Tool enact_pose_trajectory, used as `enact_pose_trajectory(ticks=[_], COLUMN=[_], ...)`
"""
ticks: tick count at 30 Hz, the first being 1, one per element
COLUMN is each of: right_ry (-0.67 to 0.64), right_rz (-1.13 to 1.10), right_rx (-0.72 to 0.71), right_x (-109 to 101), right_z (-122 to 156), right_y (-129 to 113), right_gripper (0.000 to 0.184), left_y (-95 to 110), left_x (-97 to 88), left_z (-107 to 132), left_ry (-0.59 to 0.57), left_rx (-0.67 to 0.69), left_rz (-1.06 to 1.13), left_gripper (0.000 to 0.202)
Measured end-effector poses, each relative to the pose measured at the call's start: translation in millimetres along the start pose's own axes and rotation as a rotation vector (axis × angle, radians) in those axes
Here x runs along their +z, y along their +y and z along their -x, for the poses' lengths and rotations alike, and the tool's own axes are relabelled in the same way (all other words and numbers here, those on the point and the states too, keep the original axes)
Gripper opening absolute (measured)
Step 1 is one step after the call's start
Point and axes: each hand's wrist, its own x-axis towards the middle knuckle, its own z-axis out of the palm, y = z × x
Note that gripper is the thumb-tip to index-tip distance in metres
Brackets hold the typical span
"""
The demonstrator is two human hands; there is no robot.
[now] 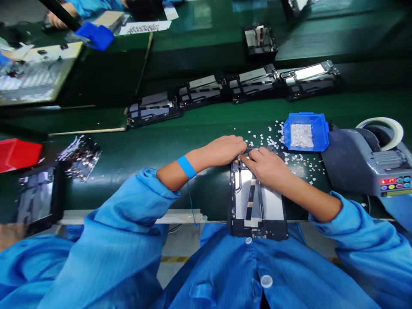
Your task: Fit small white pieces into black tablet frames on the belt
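An opened tablet (268,206) with bare inner parts lies in front of me, its near end overhanging the table edge against my jacket. At its far left corner, my left hand (225,150) has its fingers curled together, touching the edge. My right hand (267,165) bends over the same far end, with thumb and fingertips pinched close to my left fingertips. Whatever is between those fingertips is too small or hidden to make out. Beyond and right of the tablet, small white pieces (272,140) are scattered on the green table (206,124).
A blue bin (322,143) holds more white pieces, beside a grey tape dispenser (350,161). Several opened tablets (201,91) lie in a row beyond. At left are a red bin (19,154), a pile of shiny strips (80,159), another tablet (37,197) and a co-worker's blurred hand (13,236).
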Motion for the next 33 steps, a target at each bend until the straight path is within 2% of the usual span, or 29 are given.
enact_pose_trajectory(ticks=[5, 12, 19, 22, 27, 33], right_ry=[0.004, -0.015, 0.013, -0.032, -0.077, -0.067], right_rz=[-0.001, -0.084, -0.407, -0.417, -0.388, -0.452], right_rx=[-0.018, 0.032, 0.256, 0.318, 0.346, 0.408], right_x=[1.5, 9.4, 8.8, 5.4, 3.8, 1.5], right_z=[-0.2, 1.7, -11.5, -23.4, -32.2, -37.7], right_y=[0.6, 3.4, 11.8, 9.5, 2.6, 4.6], right_gripper=[0.038, 0.039, 0.042, 0.037, 0.031, 0.028], left_y=[-2.9, -9.2, -15.5, -14.9, -5.9, 24.0], left_x=[1.3, 3.0, 5.5, 9.4, 20.4, 35.3], left_z=[2.0, 3.4, 10.2, 15.7, 34.8, 56.2], left_ry=[0.018, 0.039, 0.101, 0.148, 0.266, 0.338], left_rx=[0.012, -0.056, -0.157, -0.217, -0.294, -0.291], left_rz=[0.052, 0.145, 0.314, 0.360, 0.253, 0.091], left_gripper=[0.015, 0.016, 0.018, 0.022, 0.025, 0.027])
